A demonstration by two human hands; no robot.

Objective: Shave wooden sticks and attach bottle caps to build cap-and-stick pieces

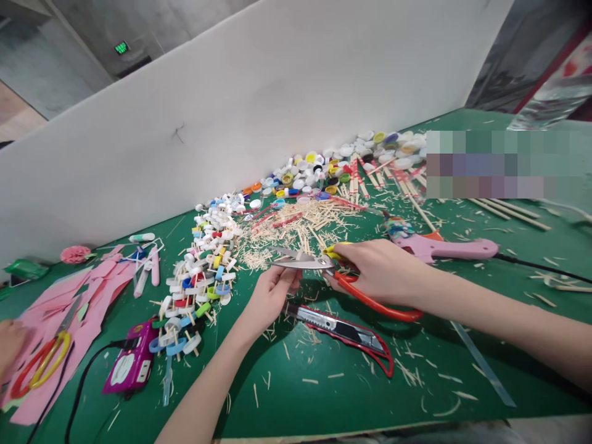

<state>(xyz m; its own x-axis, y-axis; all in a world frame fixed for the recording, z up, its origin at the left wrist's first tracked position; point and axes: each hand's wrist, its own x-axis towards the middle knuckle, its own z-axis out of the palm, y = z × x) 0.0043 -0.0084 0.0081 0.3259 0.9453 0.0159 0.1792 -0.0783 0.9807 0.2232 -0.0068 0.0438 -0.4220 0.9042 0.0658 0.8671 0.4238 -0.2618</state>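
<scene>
Your right hand (367, 265) is wrapped around the orange-and-yellow handles of metal-bladed scissors (319, 263), held over a green table (324, 413). The blades stand slightly parted. Your left hand (271, 296) has its fingertips pinched together just by the blades, seemingly on a short, pale wooden stick (300, 255) that shows between them. To cut well, you probably want the stick deep in the blades, near the pivot, your left fingertips well below the cutting line, and a slow squeeze. Mind the red-framed utility knife (342, 330) lying just below your hands; its blade end is near your left fingers, partly hidden.

Most of the stick is covered by your fingers, so its length is unclear. Your right thumb's position is hard to make out. At the left edge, another person's hand (12, 345) is cut off; mosaic blocks hide the table's upper right.
</scene>
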